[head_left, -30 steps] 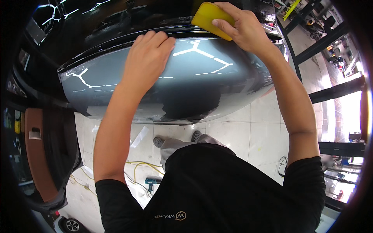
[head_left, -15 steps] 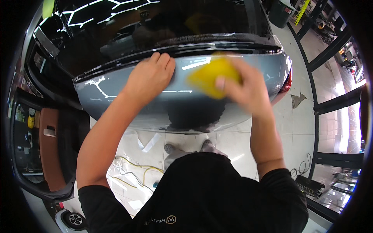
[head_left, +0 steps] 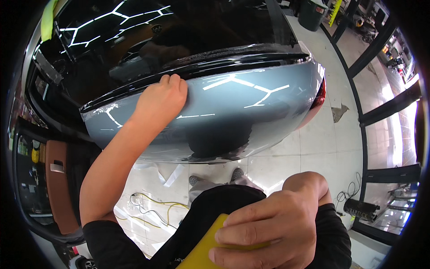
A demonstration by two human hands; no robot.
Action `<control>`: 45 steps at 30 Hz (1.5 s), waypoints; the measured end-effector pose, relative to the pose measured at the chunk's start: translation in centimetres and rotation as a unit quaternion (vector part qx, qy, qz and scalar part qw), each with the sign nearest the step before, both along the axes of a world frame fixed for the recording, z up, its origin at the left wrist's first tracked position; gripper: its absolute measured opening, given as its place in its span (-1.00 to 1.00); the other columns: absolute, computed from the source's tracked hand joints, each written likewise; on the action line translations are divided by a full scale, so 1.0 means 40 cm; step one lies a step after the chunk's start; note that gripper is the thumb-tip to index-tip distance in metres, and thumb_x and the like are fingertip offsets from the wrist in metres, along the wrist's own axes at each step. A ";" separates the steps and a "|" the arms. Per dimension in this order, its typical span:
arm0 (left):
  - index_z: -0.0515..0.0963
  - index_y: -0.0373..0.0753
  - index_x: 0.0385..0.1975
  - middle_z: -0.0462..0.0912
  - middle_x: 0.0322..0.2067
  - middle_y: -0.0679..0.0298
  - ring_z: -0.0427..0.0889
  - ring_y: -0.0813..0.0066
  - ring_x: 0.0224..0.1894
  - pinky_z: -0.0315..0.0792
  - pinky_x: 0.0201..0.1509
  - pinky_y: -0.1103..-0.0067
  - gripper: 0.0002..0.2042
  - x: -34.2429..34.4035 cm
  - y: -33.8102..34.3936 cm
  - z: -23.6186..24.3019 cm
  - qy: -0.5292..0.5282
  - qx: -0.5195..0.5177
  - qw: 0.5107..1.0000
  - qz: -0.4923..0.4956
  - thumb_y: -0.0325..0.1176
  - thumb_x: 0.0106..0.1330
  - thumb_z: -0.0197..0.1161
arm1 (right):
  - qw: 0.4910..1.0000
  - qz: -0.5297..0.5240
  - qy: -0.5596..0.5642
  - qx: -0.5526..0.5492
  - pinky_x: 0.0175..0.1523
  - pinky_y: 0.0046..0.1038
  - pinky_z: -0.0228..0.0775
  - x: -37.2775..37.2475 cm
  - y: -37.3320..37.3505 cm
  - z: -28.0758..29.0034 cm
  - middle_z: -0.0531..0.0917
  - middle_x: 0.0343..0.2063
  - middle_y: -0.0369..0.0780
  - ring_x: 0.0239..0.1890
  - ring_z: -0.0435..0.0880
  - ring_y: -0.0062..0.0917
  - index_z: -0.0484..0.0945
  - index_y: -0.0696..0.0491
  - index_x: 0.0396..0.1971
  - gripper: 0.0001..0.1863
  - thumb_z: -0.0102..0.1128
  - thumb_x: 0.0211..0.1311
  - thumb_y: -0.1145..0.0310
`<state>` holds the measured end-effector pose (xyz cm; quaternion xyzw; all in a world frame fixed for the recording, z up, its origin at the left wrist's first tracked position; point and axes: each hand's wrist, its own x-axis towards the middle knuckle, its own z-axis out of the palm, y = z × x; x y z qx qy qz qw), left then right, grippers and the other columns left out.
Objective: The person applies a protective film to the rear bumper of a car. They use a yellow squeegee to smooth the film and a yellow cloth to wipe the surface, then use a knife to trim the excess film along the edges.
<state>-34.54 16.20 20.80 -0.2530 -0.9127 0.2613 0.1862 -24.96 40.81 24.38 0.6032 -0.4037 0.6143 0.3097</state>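
A glossy grey-blue car panel lies before me, its upper edge along a black trim strip below dark glass. My left hand rests at that upper edge, fingers bent and held together. What its fingertips grip, if anything, is hidden. Close to the camera, in front of my chest, my right hand grips a flat yellow squeegee. The hand covers part of the squeegee, which stands well apart from the panel. A red tail light shows at the panel's right end.
An open car door with a brown inner panel is at the left. Yellow hose and white strips lie on the tiled floor. A dark bin stands far right, near black-framed glass.
My right hand has pulled the yellow squeegee off the panel, back toward my chest and up close to the camera. My left hand stays at the panel edge while the view has shifted slightly.
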 end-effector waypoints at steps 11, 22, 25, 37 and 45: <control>0.43 -0.24 -0.50 0.42 -0.47 0.24 0.55 0.29 -0.37 0.51 -0.36 0.44 -0.83 -0.014 -0.024 -0.058 0.073 0.222 0.972 -0.038 -0.51 -0.08 0.29 | 0.924 0.184 -0.116 0.314 -0.10 -0.37 0.58 -0.154 0.091 0.009 0.67 -0.29 -0.14 -0.29 0.67 -0.38 0.70 0.04 -0.14 -0.72 0.35 0.15 0.31; 0.51 -0.25 -0.41 0.44 -0.41 0.24 0.49 0.26 -0.32 0.42 -0.30 0.41 -0.84 -0.019 -0.004 -0.068 0.147 0.289 0.945 -0.045 -0.44 0.00 0.31 | 0.835 -0.454 0.085 0.298 -0.09 -0.33 0.26 -0.413 -0.174 -0.218 0.55 -0.32 -0.28 -0.18 0.45 -0.37 0.62 0.04 -0.21 -0.72 0.18 0.01 0.40; 0.57 -0.28 -0.30 0.47 -0.34 0.26 0.48 0.28 -0.28 0.37 -0.24 0.39 -0.79 0.001 0.007 -0.087 0.169 0.303 0.936 -0.064 -0.44 0.03 0.30 | 0.845 -0.449 0.091 0.274 -0.06 -0.32 0.26 -0.422 -0.186 -0.224 0.54 -0.37 -0.30 -0.19 0.46 -0.38 0.62 0.05 -0.29 -0.78 0.18 0.00 0.42; 0.57 -0.30 -0.24 0.55 -0.28 0.21 0.50 0.24 -0.25 0.32 -0.13 0.36 -0.73 -0.005 0.023 -0.130 0.179 0.378 0.904 -0.089 -0.52 0.00 0.32 | 0.856 -0.442 0.100 0.249 -0.02 -0.32 0.26 -0.409 -0.171 -0.228 0.58 -0.33 -0.34 -0.21 0.48 -0.43 0.62 0.02 -0.33 -0.79 0.24 -0.06 0.47; 0.55 -0.30 -0.24 0.54 -0.26 0.18 0.52 0.19 -0.22 0.34 -0.12 0.32 -0.70 -0.003 0.009 -0.126 0.148 0.380 0.909 -0.090 -0.59 -0.04 0.33 | 0.907 -0.301 -0.102 0.276 0.05 -0.26 0.30 -0.325 -0.109 -0.153 0.60 -0.24 -0.20 -0.14 0.51 -0.30 0.62 0.06 -0.23 -0.74 0.33 0.01 0.41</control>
